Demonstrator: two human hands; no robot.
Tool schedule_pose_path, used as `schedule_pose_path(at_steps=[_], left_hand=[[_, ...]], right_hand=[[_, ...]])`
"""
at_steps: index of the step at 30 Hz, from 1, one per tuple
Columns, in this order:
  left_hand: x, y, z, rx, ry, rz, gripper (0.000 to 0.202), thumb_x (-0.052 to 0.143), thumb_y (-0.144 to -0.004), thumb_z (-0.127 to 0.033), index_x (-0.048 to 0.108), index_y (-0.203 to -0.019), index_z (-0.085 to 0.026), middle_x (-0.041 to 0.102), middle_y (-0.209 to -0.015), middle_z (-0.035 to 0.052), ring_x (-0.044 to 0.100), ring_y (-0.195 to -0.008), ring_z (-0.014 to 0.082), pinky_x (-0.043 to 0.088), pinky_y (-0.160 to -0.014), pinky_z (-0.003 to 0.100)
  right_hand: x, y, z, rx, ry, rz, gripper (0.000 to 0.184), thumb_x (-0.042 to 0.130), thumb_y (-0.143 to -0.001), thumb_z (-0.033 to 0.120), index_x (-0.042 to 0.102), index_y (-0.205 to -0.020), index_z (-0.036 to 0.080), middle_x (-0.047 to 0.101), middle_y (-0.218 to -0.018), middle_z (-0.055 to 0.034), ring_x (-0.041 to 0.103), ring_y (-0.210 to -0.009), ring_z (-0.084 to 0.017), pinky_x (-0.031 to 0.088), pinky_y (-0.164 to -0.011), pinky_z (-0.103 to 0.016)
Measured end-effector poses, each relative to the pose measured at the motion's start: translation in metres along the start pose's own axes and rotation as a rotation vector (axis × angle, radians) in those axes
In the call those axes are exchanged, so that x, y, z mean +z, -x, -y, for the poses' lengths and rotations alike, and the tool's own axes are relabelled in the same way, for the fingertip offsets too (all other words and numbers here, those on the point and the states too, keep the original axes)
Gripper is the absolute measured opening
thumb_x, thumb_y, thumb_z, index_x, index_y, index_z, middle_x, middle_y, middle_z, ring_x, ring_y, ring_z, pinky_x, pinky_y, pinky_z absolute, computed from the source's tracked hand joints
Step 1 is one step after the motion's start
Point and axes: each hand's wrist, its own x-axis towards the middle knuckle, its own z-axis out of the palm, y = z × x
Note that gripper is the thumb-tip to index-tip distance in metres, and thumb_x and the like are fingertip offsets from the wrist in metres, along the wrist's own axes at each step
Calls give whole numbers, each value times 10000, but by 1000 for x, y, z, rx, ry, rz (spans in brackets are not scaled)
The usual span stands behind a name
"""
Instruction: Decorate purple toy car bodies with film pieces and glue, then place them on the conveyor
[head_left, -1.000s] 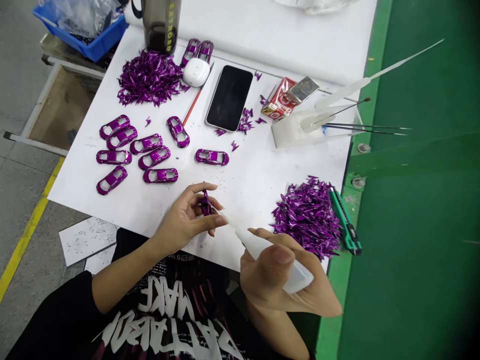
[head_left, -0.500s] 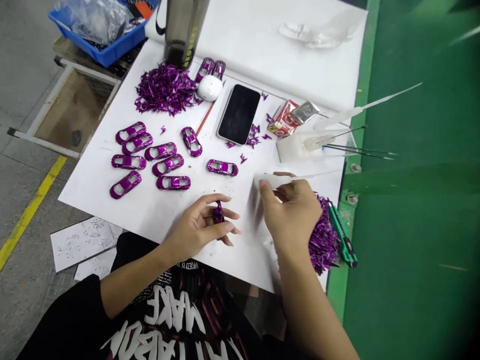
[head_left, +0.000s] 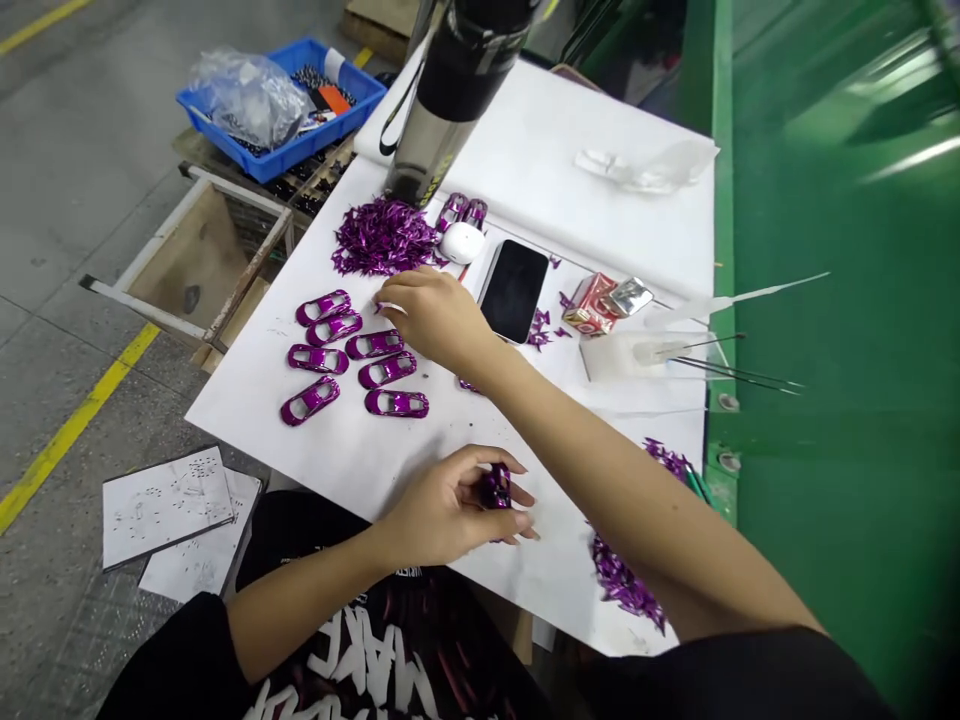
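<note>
My left hand [head_left: 450, 510] is closed on a small purple car shell [head_left: 496, 487], held just above the near edge of the white sheet [head_left: 352, 460]. My right hand [head_left: 431, 315] reaches across to the far left, fingers curled down beside the rows of purple car shells [head_left: 341, 345]. What lies under those fingers is hidden. A pile of purple offcuts [head_left: 384, 235] sits just beyond that hand, and a second pile [head_left: 622, 580] lies under my right forearm.
A black phone [head_left: 514, 290], a white earbud case [head_left: 461, 242], a dark bottle [head_left: 442, 110], a red pack [head_left: 591, 302] and a clear tray with thin tools [head_left: 622, 355] stand at the back. A blue bin [head_left: 277, 100] and loose papers [head_left: 169, 505] are on the floor, left.
My right hand has let go of the white squeeze bottle and swung left across the sheet to the car shells. My left hand keeps its car shell. The view has tilted up.
</note>
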Motion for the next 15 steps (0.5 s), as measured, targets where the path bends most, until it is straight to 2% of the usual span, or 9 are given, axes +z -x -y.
schedule_pose_path(at_steps=[2, 5, 7, 9, 12, 15], left_hand=[[-2, -1, 2, 14, 12, 9, 436, 844, -783, -191, 612, -1152, -164, 689, -990, 66, 745, -793, 173, 595, -749, 309], [-3, -1, 3, 8, 52, 14, 443, 857, -781, -205, 619, -1153, -168, 691, -996, 67, 758, -815, 180, 587, -759, 299], [-3, -1, 2, -2, 111, 4, 461, 873, -780, -234, 618, -1160, -170, 694, -1015, 72, 765, -852, 188, 594, -769, 295], [-2, -1, -1, 12, 183, -39, 514, 889, -783, -288, 599, -1193, -176, 698, -1046, 81, 767, -868, 200, 614, -760, 306], [-1, 0, -7, 46, 238, -102, 580, 887, -800, -356, 562, -1248, -185, 706, -1081, 91, 761, -801, 186, 628, -693, 299], [0, 0, -11, 17, 212, -76, 566, 879, -813, -339, 567, -1257, -177, 709, -996, 64, 746, -733, 162, 607, -622, 249]], right_hand=[[10, -12, -3, 15, 5, 6, 172, 656, -925, 4, 720, -858, 148, 727, -998, -138, 660, -1006, -355, 500, -889, -428], [1, 4, 4, 62, 2, -71, 124, 581, -987, 67, 669, -940, 140, 702, -949, -148, 671, -893, -333, 498, -766, -393], [-17, 36, 15, 119, -38, -177, 124, 518, -1034, 136, 639, -1042, 167, 694, -888, -102, 671, -771, -295, 483, -675, -360], [-37, 80, 28, 202, -122, -266, 104, 530, -1066, 238, 631, -1061, 214, 689, -825, -41, 668, -672, -251, 480, -627, -327], [-55, 152, 46, 406, -231, -259, 191, 575, -1097, 385, 669, -1019, 239, 674, -721, 2, 641, -531, -212, 485, -531, -299], [-56, 208, 60, 593, -357, -174, 229, 603, -1118, 444, 701, -1131, 237, 730, -785, -10, 701, -573, -228, 560, -547, -295]])
